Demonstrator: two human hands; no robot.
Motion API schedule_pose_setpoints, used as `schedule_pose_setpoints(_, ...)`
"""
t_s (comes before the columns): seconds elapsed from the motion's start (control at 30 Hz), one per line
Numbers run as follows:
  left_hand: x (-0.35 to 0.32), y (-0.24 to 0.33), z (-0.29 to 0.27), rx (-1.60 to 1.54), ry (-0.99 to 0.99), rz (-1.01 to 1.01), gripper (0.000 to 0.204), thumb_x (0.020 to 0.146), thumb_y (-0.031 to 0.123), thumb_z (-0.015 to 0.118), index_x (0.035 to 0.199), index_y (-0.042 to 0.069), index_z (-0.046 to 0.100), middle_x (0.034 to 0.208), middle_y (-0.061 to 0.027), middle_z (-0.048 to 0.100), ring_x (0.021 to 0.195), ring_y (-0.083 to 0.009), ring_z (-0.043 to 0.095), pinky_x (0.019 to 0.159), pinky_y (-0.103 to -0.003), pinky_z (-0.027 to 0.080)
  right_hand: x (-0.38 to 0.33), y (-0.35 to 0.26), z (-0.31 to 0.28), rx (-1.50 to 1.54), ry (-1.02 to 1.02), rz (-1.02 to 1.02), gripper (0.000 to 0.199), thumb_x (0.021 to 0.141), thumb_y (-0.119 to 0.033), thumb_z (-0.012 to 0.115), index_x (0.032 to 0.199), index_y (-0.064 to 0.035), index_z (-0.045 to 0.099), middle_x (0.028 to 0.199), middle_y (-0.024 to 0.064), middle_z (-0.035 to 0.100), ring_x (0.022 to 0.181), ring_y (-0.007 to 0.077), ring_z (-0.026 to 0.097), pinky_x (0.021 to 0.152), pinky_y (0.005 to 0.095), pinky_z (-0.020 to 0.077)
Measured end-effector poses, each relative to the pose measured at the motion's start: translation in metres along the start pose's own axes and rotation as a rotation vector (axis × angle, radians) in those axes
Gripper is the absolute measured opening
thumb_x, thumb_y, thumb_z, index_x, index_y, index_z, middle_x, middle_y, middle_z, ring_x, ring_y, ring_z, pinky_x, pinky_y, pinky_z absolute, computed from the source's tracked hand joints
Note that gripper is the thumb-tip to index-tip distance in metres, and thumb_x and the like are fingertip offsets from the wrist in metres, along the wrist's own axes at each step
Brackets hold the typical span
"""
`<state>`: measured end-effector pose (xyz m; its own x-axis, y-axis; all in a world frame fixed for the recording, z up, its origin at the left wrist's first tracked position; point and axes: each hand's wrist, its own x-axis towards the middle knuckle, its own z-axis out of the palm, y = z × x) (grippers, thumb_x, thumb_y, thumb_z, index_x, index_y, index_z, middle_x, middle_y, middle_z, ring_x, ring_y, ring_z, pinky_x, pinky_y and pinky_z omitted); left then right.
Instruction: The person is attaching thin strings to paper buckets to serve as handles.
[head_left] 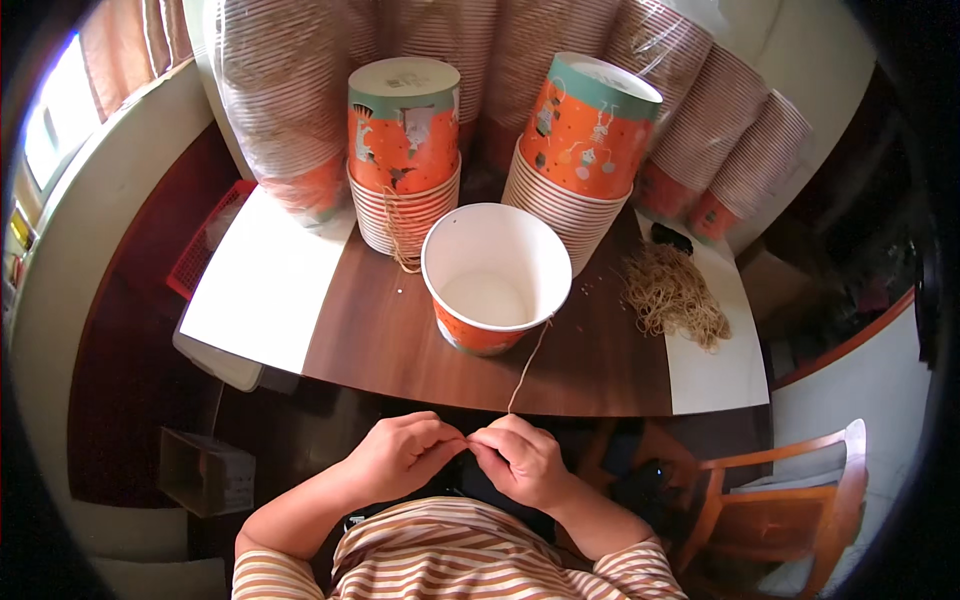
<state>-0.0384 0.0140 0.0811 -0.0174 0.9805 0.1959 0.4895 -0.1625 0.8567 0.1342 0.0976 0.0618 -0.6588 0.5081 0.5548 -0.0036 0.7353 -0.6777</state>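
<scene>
My left hand (405,455) and my right hand (520,462) are both closed in a pinch, their fingertips meeting just off the table's front edge. A thin tan string (526,370) runs from the rim of a paper bucket (497,268) down into my right hand. Whatever the left fingertips pinch is too small to make out. The bucket stands upright on the table, white inside and orange printed outside, with nothing seen in it. To its right lies a loose heap of tan strings (678,295).
Behind the bucket stand two stacks of nested orange buckets, the left stack (405,130) and the right stack (590,125), each topped by an upside-down one. Strings (400,235) hang on the left stack. Plastic-wrapped bucket stacks (285,100) line the back. A wooden chair (780,510) is at lower right.
</scene>
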Motion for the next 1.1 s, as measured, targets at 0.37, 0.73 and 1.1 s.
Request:
schedule_pose_setpoints(0.37, 0.016, 0.016, -0.025, -0.013, -0.07, 0.269, 0.007, 0.078, 0.0, 0.067, 0.084, 0.0, 0.063, 0.074, -0.0106, 0.06, 0.063, -0.0241, 0.06, 0.055, -0.031, 0.047, 0.018, -0.008, -0.016, -0.089, -0.042, -0.182, 0.023, 0.074, 0.001, 0.068, 0.093, -0.003, 0.056, 0.083, 0.0099, 0.058, 0.067, 0.0244, 0.062, 0.056, 0.0321, 0.0511)
schedule_pose_setpoints(0.73, 0.156, -0.007, -0.078, 0.636, 0.571, 0.365, 0.019, 0.075, 0.015, 0.065, 0.084, -0.001, 0.061, 0.075, -0.0134, 0.062, 0.067, -0.0304, 0.062, 0.062, -0.038, 0.048, 0.087, -0.019, -0.048, 0.098, 0.014, 0.097, 0.004, 0.082, -0.003, 0.063, 0.083, 0.0, 0.061, 0.073, 0.0049, 0.057, 0.061, 0.0099, 0.053, 0.055, 0.0237, 0.0433)
schedule_pose_setpoints(1.1, 0.091, -0.004, -0.037, -0.586, 0.116, -0.218, 0.042, 0.088, 0.004, 0.053, 0.126, -0.008, 0.039, 0.093, -0.0091, 0.059, 0.066, -0.0106, 0.058, 0.057, -0.023, 0.049, 0.127, 0.028, -0.075, -0.03, -0.192, 0.195, 0.008, 0.08, -0.007, 0.064, 0.083, -0.0003, 0.065, 0.075, 0.0044, 0.059, 0.07, 0.0111, 0.056, 0.064, 0.0261, 0.045)
